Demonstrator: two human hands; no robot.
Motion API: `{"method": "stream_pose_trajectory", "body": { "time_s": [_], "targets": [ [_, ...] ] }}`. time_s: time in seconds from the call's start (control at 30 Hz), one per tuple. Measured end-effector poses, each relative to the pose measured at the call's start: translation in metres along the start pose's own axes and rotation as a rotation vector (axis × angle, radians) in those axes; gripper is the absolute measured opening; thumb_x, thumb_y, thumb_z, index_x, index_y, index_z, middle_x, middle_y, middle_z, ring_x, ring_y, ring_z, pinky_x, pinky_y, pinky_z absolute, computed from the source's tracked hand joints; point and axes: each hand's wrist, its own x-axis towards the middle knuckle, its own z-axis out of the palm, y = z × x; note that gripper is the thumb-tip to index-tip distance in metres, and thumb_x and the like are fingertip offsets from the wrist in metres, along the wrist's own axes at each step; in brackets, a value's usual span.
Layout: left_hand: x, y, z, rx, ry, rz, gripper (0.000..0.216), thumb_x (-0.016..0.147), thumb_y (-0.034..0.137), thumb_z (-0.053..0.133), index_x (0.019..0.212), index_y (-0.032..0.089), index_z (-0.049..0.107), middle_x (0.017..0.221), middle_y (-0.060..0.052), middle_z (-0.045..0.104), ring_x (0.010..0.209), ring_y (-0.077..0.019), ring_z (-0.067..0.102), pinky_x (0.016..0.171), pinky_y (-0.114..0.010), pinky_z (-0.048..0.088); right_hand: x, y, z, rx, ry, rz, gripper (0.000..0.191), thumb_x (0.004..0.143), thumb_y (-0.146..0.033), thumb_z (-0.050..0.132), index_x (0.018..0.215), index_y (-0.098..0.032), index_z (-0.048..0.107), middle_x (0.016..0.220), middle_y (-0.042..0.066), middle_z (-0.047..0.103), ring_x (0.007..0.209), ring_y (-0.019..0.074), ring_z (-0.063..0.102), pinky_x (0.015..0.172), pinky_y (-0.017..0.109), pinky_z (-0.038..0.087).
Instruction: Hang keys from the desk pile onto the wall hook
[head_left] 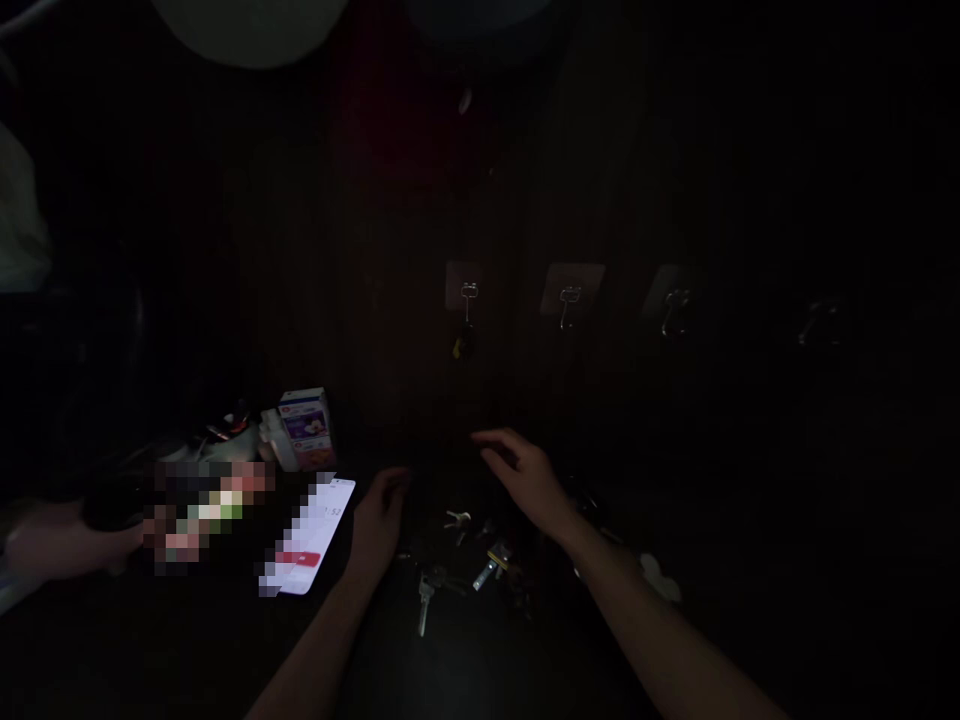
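Dark room, dim tabletop (480, 660) before wall with row of adhesive hooks (570, 300). Loose keys (457, 560) lie scattered on surface between both forearms. Left hand (379, 522) empty, fingers held together, just beside lit phone (311, 535), near keys. Right hand (525, 478) empty, fingers loosely spread, palm down, above keys; contact unclear in gloom. Small printed carton (306, 425) stands behind phone.

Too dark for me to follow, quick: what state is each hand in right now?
Left hand: beside the phone, too dark to tell.
Right hand: open, empty, above the keys.
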Motion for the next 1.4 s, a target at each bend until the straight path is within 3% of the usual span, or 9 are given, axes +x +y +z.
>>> {"method": "stream_pose_trajectory", "body": {
  "time_s": [0.33,0.47,0.73,0.83,1.4],
  "targets": [
    [-0.002,-0.004,0.0,0.207,-0.061,0.15,0.024,0.079,0.016,0.044,0.092,0.022,0.063,0.092,-0.001,0.068,0.09,-0.0189,0.063,0.083,-0.034,0.049,-0.062,0.027,-0.002,-0.161,-0.15,0.104,0.025,0.085,-0.019,0.045,0.1,-0.026,0.063,0.105,0.003,0.064,0.1,0.0189,0.058,0.088,0.035,0.045],
    [-0.002,-0.007,0.001,0.27,-0.1,0.248,0.026,0.077,0.012,0.044,0.09,0.022,0.064,0.093,-0.002,0.068,0.091,-0.0195,0.062,0.085,-0.036,0.048,-0.074,0.037,0.002,-0.263,-0.147,0.063,0.026,0.084,-0.015,0.046,0.101,-0.026,0.063,0.107,0.004,0.063,0.103,0.0194,0.056,0.092,0.037,0.043],
    [0.0,-0.016,-0.001,0.373,-0.111,0.29,0.04,0.068,0.0,0.044,0.097,0.021,0.062,0.098,-0.004,0.065,0.096,-0.0209,0.058,0.088,-0.04,0.045,-0.074,0.058,0.01,-0.422,-0.128,-0.079,0.026,0.086,-0.012,0.043,0.1,-0.023,0.062,0.103,0.006,0.063,0.099,0.0209,0.055,0.087,0.039,0.044],
    [-0.001,-0.016,-0.001,0.402,-0.152,0.313,0.039,0.067,-0.001,0.045,0.092,0.022,0.064,0.1,-0.004,0.063,0.099,-0.021,0.056,0.09,-0.04,0.043,-0.073,0.06,0.008,-0.46,-0.13,-0.106,0.027,0.085,-0.012,0.044,0.101,-0.023,0.062,0.102,0.006,0.064,0.097,0.0214,0.055,0.086,0.04,0.044],
    [-0.007,-0.008,0.0,0.627,-0.195,0.348,0.016,0.082,0.016,0.054,0.088,0.023,0.067,0.098,-0.005,0.063,0.094,-0.0229,0.055,0.082,-0.036,0.043,-0.074,0.063,0.005,-0.509,-0.113,-0.115,0.025,0.086,-0.013,0.044,0.101,-0.022,0.061,0.102,0.006,0.063,0.097,0.0222,0.056,0.084,0.041,0.045]
  ]
}}
